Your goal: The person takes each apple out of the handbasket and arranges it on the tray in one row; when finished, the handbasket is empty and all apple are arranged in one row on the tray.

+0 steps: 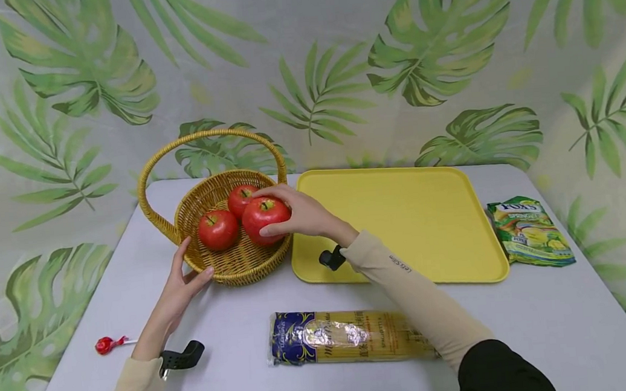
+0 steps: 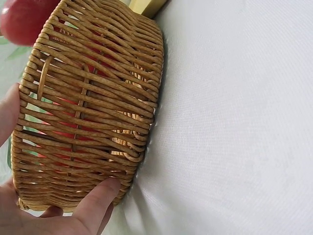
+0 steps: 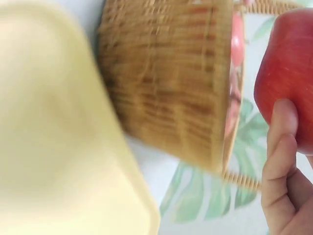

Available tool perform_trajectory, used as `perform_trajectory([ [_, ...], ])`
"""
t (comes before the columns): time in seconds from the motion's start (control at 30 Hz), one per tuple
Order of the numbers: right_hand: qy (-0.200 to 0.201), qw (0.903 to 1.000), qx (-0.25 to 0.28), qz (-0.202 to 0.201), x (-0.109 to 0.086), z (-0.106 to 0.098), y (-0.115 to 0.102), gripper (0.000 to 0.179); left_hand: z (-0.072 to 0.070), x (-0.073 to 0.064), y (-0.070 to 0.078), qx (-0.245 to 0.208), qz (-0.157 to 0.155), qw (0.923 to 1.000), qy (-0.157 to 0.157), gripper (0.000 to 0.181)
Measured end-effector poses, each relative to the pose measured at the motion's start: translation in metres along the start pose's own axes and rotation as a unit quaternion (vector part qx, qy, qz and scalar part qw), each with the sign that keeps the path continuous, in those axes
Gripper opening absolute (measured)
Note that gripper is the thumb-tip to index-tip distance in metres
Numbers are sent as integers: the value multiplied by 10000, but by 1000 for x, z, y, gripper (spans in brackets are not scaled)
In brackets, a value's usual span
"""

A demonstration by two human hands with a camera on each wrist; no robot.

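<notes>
A wicker basket [image 1: 237,276] with a tall hoop handle stands at the back left of the table. Two red apples lie inside it, one at the left [image 1: 218,230] and one behind [image 1: 241,199]. My right hand [image 1: 306,214] grips a third apple [image 1: 265,220] between thumb and fingers. In the right wrist view this apple [image 3: 288,73] is up beyond the basket's rim. At the basket's front left, my left hand [image 1: 180,289] holds its side. The left wrist view shows the left fingers [image 2: 100,200] against the woven wall and rim.
A yellow tray [image 1: 397,226] lies right of the basket, and a green candy bag [image 1: 530,232] lies beyond its right edge. A spaghetti pack [image 1: 350,336] is at the front, partly under the right forearm. A red lollipop [image 1: 105,345] lies by the left wrist.
</notes>
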State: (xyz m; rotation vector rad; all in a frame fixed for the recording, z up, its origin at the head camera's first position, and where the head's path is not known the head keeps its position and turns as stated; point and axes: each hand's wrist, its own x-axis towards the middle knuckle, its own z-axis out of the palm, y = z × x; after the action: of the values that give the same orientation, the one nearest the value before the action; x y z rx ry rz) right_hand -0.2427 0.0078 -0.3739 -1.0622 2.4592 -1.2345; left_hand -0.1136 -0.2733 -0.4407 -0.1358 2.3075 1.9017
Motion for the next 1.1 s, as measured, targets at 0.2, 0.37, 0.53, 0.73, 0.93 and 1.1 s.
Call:
perform_trajectory([
  [0.2,458,9989,24,117,-15,-25,22,66,-1,0,0,-41,2,10000,-8,88],
  [0.37,731,9969,-22,285,-25,-39,43,66,-2,0,0,-42,14,10000,-12,87],
  [0.53,945,9940,-133,530,-33,-47,62,67,-1,-1,1,-45,29,10000,-9,87],
  [0.73,954,9901,-532,882,-38,-47,81,70,-1,-1,0,-38,16,10000,-4,88],
  [0.93,607,9883,-983,997,-39,-42,90,74,-1,-1,0,11,10,10000,3,88],
  [1.1,302,9885,-1125,968,-39,-37,94,75,-1,0,-2,33,-14,10000,0,88],
])
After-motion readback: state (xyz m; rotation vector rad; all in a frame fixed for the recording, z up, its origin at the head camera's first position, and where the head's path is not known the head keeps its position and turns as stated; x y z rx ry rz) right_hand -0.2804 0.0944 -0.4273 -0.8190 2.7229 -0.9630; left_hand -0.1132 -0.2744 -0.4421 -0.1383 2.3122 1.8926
